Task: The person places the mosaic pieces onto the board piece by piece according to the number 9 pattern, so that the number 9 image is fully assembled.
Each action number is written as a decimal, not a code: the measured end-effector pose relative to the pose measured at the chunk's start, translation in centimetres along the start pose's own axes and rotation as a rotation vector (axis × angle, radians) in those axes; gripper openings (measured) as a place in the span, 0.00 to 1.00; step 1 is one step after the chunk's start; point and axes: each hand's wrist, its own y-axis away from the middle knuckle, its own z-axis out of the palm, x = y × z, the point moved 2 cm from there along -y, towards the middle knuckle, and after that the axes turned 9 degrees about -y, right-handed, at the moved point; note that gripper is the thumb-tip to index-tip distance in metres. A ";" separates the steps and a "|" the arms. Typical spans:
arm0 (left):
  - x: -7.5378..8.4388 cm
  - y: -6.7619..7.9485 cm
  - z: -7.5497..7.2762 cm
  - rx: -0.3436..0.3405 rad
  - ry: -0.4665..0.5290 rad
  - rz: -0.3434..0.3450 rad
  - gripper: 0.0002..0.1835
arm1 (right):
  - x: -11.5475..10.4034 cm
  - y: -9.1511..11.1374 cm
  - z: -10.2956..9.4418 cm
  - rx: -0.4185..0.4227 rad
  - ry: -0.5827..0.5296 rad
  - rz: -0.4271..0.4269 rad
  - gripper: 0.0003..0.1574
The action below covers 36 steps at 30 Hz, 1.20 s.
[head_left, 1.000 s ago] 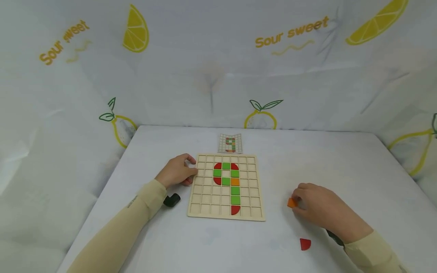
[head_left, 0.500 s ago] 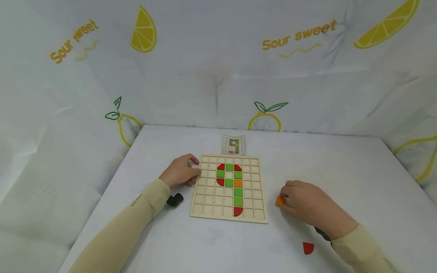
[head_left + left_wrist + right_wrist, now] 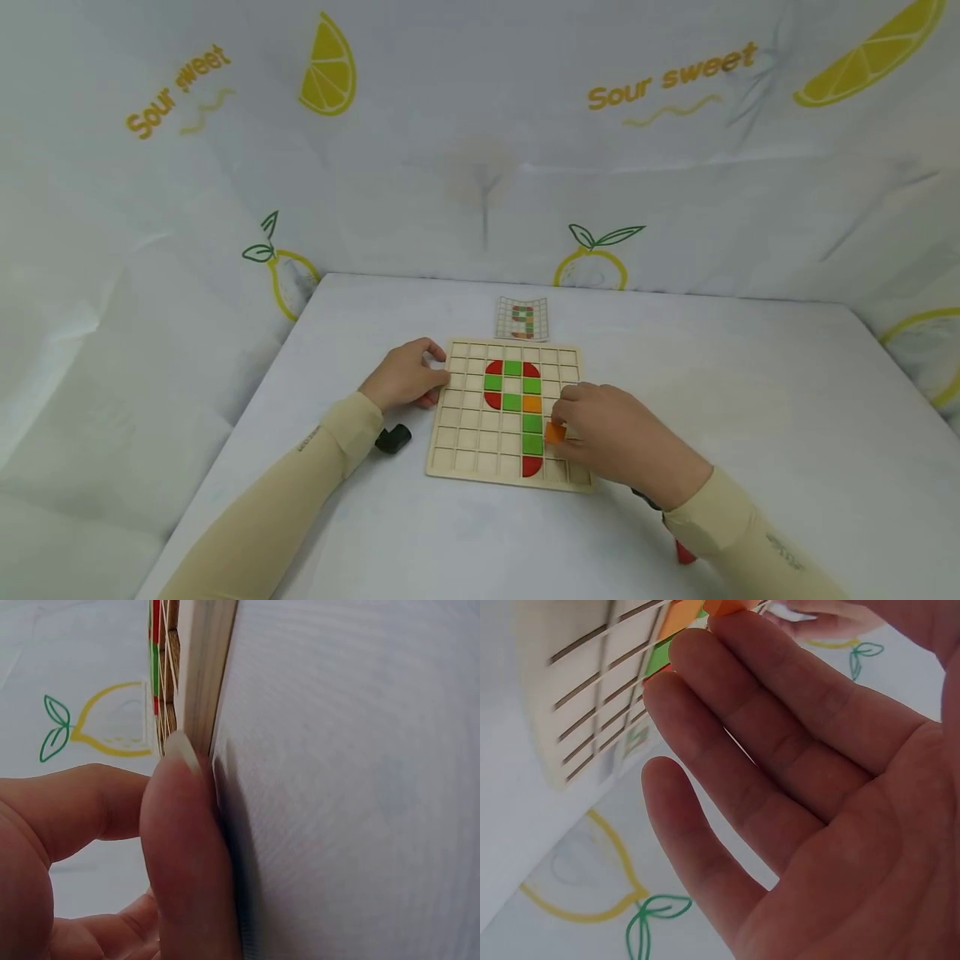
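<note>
A wooden grid board [image 3: 468, 442] lies flat, set with green square tiles [image 3: 532, 423], red rounded pieces [image 3: 493, 401] and one orange square tile [image 3: 532, 404]. My left hand [image 3: 405, 375] rests at its left edge, the thumb [image 3: 184, 825] touching the board's side and the fingers loosely bent. Over the lower right of the board, my right hand [image 3: 622, 433] pinches a second orange tile [image 3: 555, 433] between thumb and fingertips. That tile is beside the green column, and whether it touches the board cannot be told.
A small pattern card [image 3: 522, 318] stands behind the board. One red piece [image 3: 684, 553] on the table is partly hidden by the right sleeve. A black object [image 3: 393, 438] sits by the left wrist. Lemon-printed white cloth [image 3: 480, 167] hangs behind the table.
My right hand has carried the orange tile leftward from the table's right side to above the board. The left hand stays at the board's edge. The view has shifted slightly.
</note>
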 end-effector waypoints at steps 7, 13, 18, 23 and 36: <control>0.4 0.2 -0.1 0.008 -0.030 0.000 0.19 | -2.0 -1.6 1.3 -0.011 -0.046 -0.066 0.08; 0.6 0.3 0.0 0.004 -0.027 0.000 0.19 | -2.9 -2.1 2.4 0.002 -0.034 -0.134 0.11; 0.6 0.2 0.1 0.004 -0.026 0.014 0.19 | -3.3 -2.2 2.9 -0.008 -0.011 -0.145 0.14; 0.4 0.2 0.0 0.006 -0.018 0.018 0.19 | -3.7 -2.3 3.3 -0.028 -0.001 -0.148 0.13; 0.2 0.4 -0.1 0.012 -0.004 0.017 0.20 | -4.0 -2.4 3.7 -0.014 0.034 -0.151 0.11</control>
